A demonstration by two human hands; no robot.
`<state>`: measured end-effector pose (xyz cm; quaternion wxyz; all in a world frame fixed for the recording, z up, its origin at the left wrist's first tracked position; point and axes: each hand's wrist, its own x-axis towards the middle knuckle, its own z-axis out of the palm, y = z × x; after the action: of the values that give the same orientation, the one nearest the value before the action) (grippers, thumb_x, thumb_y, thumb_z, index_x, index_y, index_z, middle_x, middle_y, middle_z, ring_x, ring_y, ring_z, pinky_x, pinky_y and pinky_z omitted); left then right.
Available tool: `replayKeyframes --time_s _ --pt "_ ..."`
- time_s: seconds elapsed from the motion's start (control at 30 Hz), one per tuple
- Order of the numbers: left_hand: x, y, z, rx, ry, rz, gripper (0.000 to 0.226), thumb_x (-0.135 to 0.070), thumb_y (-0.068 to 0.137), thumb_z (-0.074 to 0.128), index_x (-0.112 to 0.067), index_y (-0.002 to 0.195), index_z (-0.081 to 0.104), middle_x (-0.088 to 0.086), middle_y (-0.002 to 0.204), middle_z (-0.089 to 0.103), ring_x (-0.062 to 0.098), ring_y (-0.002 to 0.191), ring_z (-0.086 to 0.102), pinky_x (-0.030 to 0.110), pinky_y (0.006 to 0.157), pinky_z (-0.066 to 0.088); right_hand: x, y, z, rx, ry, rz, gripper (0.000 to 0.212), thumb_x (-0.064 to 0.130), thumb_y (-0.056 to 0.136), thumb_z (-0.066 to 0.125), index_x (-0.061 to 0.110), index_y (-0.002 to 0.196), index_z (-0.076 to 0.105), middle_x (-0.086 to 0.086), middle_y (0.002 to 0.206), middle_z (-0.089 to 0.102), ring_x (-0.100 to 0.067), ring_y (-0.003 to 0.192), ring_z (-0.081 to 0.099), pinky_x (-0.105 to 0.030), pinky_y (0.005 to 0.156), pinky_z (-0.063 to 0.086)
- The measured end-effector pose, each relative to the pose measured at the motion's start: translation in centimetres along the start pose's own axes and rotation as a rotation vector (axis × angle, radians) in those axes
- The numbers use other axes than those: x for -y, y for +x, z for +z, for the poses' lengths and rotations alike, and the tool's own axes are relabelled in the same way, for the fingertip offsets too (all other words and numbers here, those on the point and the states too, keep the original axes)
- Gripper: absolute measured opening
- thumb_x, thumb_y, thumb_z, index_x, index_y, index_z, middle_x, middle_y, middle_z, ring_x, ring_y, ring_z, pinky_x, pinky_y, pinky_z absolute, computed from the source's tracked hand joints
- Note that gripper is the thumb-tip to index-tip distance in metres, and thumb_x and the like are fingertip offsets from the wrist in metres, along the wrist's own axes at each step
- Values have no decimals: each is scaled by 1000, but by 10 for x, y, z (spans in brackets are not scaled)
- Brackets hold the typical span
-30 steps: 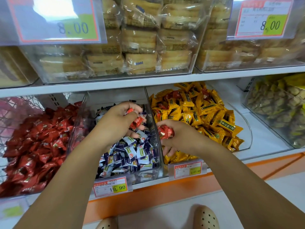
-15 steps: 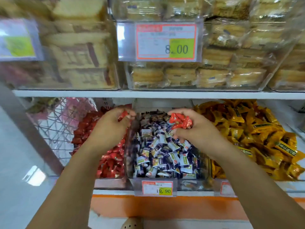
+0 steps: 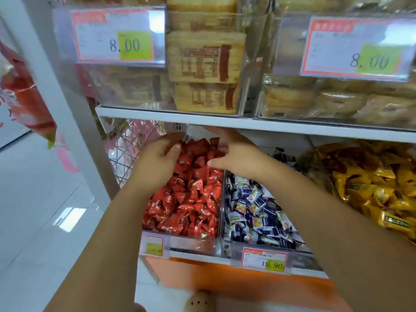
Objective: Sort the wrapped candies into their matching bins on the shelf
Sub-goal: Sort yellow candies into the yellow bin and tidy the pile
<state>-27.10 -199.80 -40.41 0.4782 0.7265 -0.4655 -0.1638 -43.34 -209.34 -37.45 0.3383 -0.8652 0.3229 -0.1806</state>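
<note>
Both grips released, nothing held; left hand (image 3: 157, 161) loosely curved, palm down; right hand (image 3: 236, 154) fingers straight; both over red foil-wrapped candies (image 3: 191, 199) at rear edge of clear plastic bin (image 3: 193, 244).

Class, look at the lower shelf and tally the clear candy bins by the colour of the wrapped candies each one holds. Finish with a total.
Red-candy bin: 1
Blue-and-white-candy bin: 1
Yellow-candy bin: 1
Total: 3
</note>
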Motion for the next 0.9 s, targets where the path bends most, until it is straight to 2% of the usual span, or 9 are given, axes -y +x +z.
replayKeyframes --time_s 0.1,0.2,0.3,0.37,0.47,0.57,0.73,0.83,0.9 --pt "-20 -9 18 50 36 86 29 -25 99 48 -26 125 61 -12 115 63 5 107 56 17 85 37 -19 -37 -17 -167 9 79 45 13 93 58 31 133 50 -2 136 51 -28 110 60 -39 93 51" --pt "-50 -24 48 160 130 187 29 -29 98 49 -29 124 60 -12 115 63 3 101 56 5 74 35 -45 -88 -39 -280 -58 151 34 15 98 50 33 126 57 1 122 56 -21 91 62 -30 77 51" --pt "-85 -44 88 313 159 293 33 -31 98 48 -35 129 54 -11 128 55 8 115 52 15 88 35 -79 -131 -66 -391 -207 224 32 14 100 44 30 124 58 1 134 46 -17 119 47 -26 90 45" --pt "-104 -55 118 420 185 324 37 -34 99 45 -37 136 47 -11 142 43 10 130 40 17 98 28 -102 -152 -88 -448 -280 282 32 9 99 43 24 121 62 1 134 48 -16 126 42 -27 99 43" --pt "-124 -66 162 559 240 376 47 -37 99 42 -33 146 34 -11 156 22 7 141 22 17 109 18 -129 -178 -116 -512 -322 337 34 2 96 43 19 114 67 -4 131 54 -18 127 44 -17 100 33" --pt "-128 -68 191 605 342 375 60 -45 98 39 -29 152 18 -10 160 6 12 143 17 23 114 15 -142 -191 -133 -500 -335 328 31 2 96 46 14 114 69 -3 126 58 -17 122 50 -7 90 29" --pt "-117 -59 202 656 327 320 75 -64 86 30 -34 152 11 -17 158 -1 0 143 -5 22 115 0 -140 -171 -142 -404 -345 257 27 17 98 51 19 121 65 3 123 60 -12 115 52 -5 81 28" --pt "-111 -56 197 677 338 324 77 -70 79 27 -45 149 8 -25 155 -2 -6 139 -12 21 112 -5 -147 -134 -141 -265 -461 216 30 21 98 50 18 125 62 -1 132 58 -16 122 50 -16 97 31" --pt "-109 -54 198 669 359 343 74 -71 80 28 -48 147 7 -28 154 -4 -8 138 -15 22 111 -6 -152 -110 -141 -95 -573 262 35 31 96 52 20 128 59 -2 132 56 -19 120 50 -27 98 39"
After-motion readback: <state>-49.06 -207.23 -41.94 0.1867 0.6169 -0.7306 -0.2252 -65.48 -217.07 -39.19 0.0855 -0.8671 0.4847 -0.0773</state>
